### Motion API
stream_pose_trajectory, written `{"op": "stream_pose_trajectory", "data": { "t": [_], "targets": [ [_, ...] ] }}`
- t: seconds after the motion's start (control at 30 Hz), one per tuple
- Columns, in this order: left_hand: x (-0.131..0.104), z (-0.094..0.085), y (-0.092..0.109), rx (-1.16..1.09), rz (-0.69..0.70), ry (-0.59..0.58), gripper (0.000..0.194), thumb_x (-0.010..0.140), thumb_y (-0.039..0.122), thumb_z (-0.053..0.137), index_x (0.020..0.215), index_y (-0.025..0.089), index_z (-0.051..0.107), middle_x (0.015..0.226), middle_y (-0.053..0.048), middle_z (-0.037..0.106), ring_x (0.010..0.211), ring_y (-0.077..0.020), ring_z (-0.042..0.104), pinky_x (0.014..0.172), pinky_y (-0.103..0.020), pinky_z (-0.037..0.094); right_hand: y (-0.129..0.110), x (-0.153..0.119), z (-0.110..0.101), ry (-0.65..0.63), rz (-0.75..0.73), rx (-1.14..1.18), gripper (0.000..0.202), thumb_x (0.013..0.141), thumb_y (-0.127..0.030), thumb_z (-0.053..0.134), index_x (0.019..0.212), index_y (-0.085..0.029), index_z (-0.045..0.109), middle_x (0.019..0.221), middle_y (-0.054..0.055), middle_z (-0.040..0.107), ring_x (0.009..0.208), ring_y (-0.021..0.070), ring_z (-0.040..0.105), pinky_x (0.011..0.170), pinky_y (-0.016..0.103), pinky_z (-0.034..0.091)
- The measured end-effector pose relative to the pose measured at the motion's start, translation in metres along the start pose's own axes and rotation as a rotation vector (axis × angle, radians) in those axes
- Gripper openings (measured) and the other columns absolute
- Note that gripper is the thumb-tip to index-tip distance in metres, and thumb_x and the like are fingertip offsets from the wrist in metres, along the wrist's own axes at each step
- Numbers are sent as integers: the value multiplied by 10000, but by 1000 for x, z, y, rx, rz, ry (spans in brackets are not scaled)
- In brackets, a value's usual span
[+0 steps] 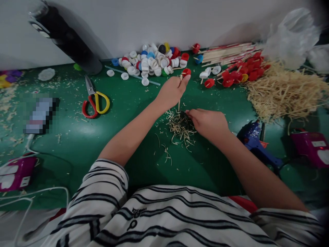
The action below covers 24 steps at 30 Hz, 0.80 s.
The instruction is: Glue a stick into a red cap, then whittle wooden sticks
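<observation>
My left hand (171, 92) is closed around a thin wooden stick (179, 105), whose lower end points down at a small heap of pale wood shavings (180, 127). A red bottle cap (186, 72) shows at the upper end of the stick, beside my thumb. My right hand (208, 124) is closed in a pinch at the heap's right edge, close to the stick's lower tip. Something dark lies under its fingertips, and what they grip, if anything, is too small to tell.
Behind my hands lie piled bottle caps (154, 63), wooden sticks (228, 54), and red caps on sticks (233, 73). Scissors (95, 97) and a phone (41, 115) are left; wood-shaving pile (285, 91), blue glue gun (257, 144) right. A black bottle (69, 41) stands far left.
</observation>
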<state>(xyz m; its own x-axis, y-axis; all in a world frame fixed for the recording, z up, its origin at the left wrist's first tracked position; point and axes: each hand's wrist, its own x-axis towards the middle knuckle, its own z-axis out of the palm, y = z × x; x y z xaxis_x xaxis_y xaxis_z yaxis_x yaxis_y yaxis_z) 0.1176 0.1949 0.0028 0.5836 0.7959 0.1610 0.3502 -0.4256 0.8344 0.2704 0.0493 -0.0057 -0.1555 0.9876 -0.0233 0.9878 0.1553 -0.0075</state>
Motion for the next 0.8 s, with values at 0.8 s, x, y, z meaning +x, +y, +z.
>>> {"op": "stream_pose_trajectory", "data": {
  "t": [0.8],
  "targets": [
    [-1,2,4,202,48,103,698,1098,598,431,498,242,402,503,-32,476,536,-165,495,717,-393,410,-4,5,7,19,-17,-29,407,1082,-243,424,1272,-242,784,1054,50,811,756,180,638,559,354,163]
  ]
}}
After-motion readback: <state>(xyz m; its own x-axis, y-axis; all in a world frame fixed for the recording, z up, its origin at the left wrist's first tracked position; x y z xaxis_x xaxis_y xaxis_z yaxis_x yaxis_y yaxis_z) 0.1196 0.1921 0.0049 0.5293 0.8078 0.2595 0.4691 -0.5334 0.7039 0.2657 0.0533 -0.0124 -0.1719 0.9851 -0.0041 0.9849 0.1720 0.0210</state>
